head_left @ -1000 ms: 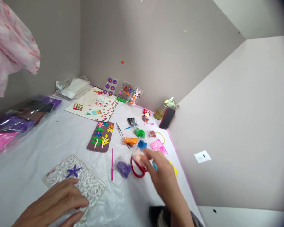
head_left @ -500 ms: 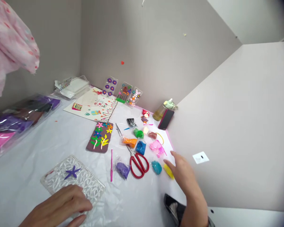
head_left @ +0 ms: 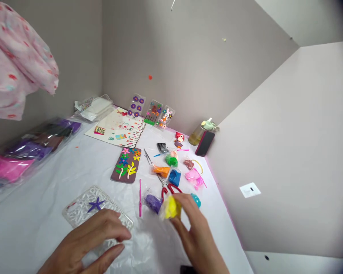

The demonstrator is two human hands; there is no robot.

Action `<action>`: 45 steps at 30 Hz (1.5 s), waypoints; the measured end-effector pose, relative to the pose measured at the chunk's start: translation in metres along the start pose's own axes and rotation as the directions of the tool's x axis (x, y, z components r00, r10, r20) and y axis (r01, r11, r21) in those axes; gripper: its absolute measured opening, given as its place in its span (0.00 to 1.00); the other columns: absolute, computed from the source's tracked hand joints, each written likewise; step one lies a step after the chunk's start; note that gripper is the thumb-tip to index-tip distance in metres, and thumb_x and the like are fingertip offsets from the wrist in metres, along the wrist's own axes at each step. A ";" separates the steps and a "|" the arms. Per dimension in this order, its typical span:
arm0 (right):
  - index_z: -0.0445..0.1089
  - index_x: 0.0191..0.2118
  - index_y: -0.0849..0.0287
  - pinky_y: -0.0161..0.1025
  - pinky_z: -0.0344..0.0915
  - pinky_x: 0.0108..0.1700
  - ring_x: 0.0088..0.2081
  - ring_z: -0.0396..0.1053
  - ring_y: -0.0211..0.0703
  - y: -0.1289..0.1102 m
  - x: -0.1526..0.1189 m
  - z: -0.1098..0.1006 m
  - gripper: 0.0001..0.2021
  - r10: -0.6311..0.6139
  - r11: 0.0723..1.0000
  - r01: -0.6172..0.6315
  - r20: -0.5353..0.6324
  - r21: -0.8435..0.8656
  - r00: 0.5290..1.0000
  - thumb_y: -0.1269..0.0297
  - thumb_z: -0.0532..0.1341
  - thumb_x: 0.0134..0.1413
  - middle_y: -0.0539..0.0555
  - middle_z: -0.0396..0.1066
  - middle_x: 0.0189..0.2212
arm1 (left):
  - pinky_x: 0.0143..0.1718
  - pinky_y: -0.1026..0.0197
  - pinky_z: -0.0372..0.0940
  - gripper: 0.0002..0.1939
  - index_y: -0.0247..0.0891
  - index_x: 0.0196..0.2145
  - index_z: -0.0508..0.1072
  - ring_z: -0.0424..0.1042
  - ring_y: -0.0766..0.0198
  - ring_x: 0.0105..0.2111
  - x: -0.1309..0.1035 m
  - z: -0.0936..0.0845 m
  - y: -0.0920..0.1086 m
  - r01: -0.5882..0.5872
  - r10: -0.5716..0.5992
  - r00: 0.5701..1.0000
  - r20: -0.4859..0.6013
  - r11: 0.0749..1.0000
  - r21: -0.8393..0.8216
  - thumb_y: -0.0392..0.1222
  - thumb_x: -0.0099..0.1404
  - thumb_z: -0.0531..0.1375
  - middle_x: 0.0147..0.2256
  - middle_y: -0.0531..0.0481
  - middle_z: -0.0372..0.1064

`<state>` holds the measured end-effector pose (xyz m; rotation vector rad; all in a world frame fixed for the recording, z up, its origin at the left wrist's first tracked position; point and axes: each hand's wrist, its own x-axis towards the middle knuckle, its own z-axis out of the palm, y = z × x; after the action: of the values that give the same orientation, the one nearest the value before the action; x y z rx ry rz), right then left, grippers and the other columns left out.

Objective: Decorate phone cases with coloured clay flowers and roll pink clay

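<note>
Between the thumb and fingers of my right hand (head_left: 193, 224) is a bag of yellow clay (head_left: 171, 207), held up over the red-handled scissors (head_left: 173, 187) and partly covering them. My left hand (head_left: 94, 239) hovers over the near edge of a clear patterned phone case (head_left: 80, 207), thumb and fingers apart, nothing between them. A purple clay starfish (head_left: 96, 204) lies on the case. Bagged purple clay (head_left: 153, 203) sits just left of the yellow one, beside a pink stick tool (head_left: 140, 198). Teal clay (head_left: 196, 200) shows behind my right hand.
Bagged clay in orange (head_left: 161, 171), blue (head_left: 174, 177) and pink (head_left: 194, 178) lies mid-table. A brown flower-decorated case (head_left: 126, 165) is behind the clear one. A phone (head_left: 205, 144) leans on a bottle (head_left: 196, 135). Plastic packs (head_left: 25, 152) line the left.
My right hand has taken hold of the yellow clay bag and brought it left, over the scissors. My left hand has moved slightly right, its thumb and fingers wider apart. The view has shifted a little.
</note>
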<state>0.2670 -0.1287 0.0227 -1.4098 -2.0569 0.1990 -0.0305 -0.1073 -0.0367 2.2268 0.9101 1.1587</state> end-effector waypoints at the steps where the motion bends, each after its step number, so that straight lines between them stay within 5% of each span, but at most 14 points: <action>1: 0.66 0.62 0.52 0.43 0.77 0.55 0.55 0.76 0.50 -0.014 0.005 0.010 0.19 -0.027 0.999 0.026 0.034 0.042 0.999 0.72 0.59 0.69 0.60 0.76 0.55 | 0.51 0.72 0.71 0.06 0.50 0.47 0.76 0.80 0.64 0.46 0.005 0.000 0.003 0.018 -0.018 1.000 -0.015 1.000 -0.015 0.43 0.74 0.60 0.41 0.57 0.81; 4: 0.67 0.60 0.53 0.39 0.78 0.51 0.50 0.77 0.47 -0.041 0.014 0.034 0.20 -0.105 0.982 0.088 0.098 0.168 0.990 0.77 0.59 0.67 0.58 0.76 0.50 | 0.49 0.74 0.71 0.07 0.50 0.48 0.75 0.80 0.66 0.47 0.017 -0.001 0.007 0.040 -0.040 0.999 -0.020 0.998 -0.039 0.43 0.74 0.60 0.43 0.58 0.80; 8: 0.69 0.54 0.55 0.40 0.78 0.47 0.45 0.77 0.47 -0.048 0.019 0.047 0.16 -0.144 0.973 0.118 0.121 0.197 0.982 0.79 0.58 0.66 0.58 0.76 0.47 | 0.48 0.73 0.71 0.05 0.50 0.44 0.75 0.79 0.66 0.47 0.018 -0.003 0.007 0.083 -0.087 0.995 -0.042 0.991 -0.101 0.41 0.74 0.59 0.40 0.59 0.79; 12: 0.69 0.54 0.55 0.41 0.77 0.42 0.43 0.77 0.48 -0.049 0.019 0.051 0.17 -0.170 0.976 0.159 0.071 0.146 0.983 0.80 0.57 0.64 0.59 0.77 0.46 | 0.56 0.69 0.69 0.04 0.49 0.42 0.74 0.79 0.66 0.43 0.017 -0.006 0.007 0.057 -0.061 0.997 -0.052 0.996 -0.075 0.39 0.72 0.61 0.37 0.60 0.78; 17: 0.69 0.53 0.55 0.41 0.77 0.39 0.42 0.77 0.48 -0.052 0.018 0.055 0.19 -0.184 0.978 0.182 0.008 0.102 0.983 0.81 0.56 0.62 0.59 0.77 0.45 | 0.72 0.61 0.49 0.06 0.48 0.44 0.74 0.77 0.67 0.38 0.019 -0.010 0.001 -0.019 0.025 0.999 -0.045 0.992 0.122 0.39 0.70 0.63 0.36 0.62 0.76; 22: 0.70 0.51 0.57 0.42 0.76 0.38 0.39 0.77 0.49 -0.053 0.018 0.059 0.17 -0.215 0.976 0.216 -0.020 0.040 0.976 0.81 0.56 0.61 0.61 0.77 0.43 | 0.72 0.55 0.46 0.08 0.48 0.47 0.73 0.76 0.66 0.37 0.016 -0.011 -0.003 -0.072 0.072 0.997 0.012 0.972 0.224 0.41 0.70 0.64 0.36 0.61 0.76; 28: 0.69 0.50 0.57 0.42 0.76 0.38 0.39 0.76 0.49 -0.056 0.017 0.063 0.17 -0.209 0.975 0.210 -0.021 0.075 0.978 0.82 0.57 0.59 0.60 0.77 0.42 | 0.72 0.46 0.47 0.09 0.49 0.48 0.72 0.75 0.64 0.35 0.017 -0.009 0.007 -0.021 0.036 0.997 -0.066 0.976 0.216 0.37 0.73 0.59 0.34 0.61 0.75; 33: 0.69 0.50 0.58 0.43 0.75 0.37 0.38 0.75 0.49 -0.056 0.015 0.067 0.17 -0.198 0.975 0.197 -0.002 0.105 0.980 0.81 0.57 0.60 0.60 0.77 0.42 | 0.74 0.48 0.41 0.12 0.44 0.46 0.72 0.74 0.66 0.33 0.020 -0.012 0.007 -0.143 0.143 0.989 0.022 0.946 0.291 0.29 0.69 0.58 0.33 0.60 0.73; 37: 0.70 0.51 0.57 0.42 0.75 0.38 0.39 0.75 0.48 -0.056 0.014 0.069 0.15 -0.201 0.970 0.198 0.005 0.142 0.980 0.80 0.57 0.62 0.59 0.77 0.42 | 0.73 0.45 0.42 0.12 0.45 0.41 0.72 0.72 0.65 0.33 0.020 -0.011 0.005 -0.081 0.080 0.997 0.013 0.959 0.270 0.28 0.68 0.56 0.32 0.60 0.71; 43: 0.71 0.51 0.58 0.40 0.75 0.39 0.39 0.77 0.47 -0.057 0.015 0.065 0.13 -0.212 0.960 0.208 -0.002 0.187 0.977 0.78 0.59 0.64 0.58 0.78 0.42 | 0.73 0.58 0.39 0.08 0.46 0.35 0.70 0.73 0.69 0.32 0.015 -0.019 -0.003 -0.048 0.031 0.988 0.150 0.993 0.108 0.32 0.69 0.57 0.29 0.64 0.70; 45: 0.71 0.51 0.57 0.38 0.76 0.39 0.39 0.77 0.46 -0.057 0.015 0.063 0.11 -0.213 0.958 0.208 0.008 0.198 0.977 0.75 0.59 0.67 0.57 0.78 0.42 | 0.73 0.59 0.39 0.08 0.47 0.35 0.72 0.73 0.69 0.31 0.015 -0.025 -0.004 -0.010 0.002 0.993 0.122 0.997 0.071 0.36 0.72 0.58 0.28 0.65 0.70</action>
<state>0.1823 -0.1257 0.0049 -1.0677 -2.1296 0.3242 -0.0465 -0.0909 -0.0182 2.3305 0.9081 0.9947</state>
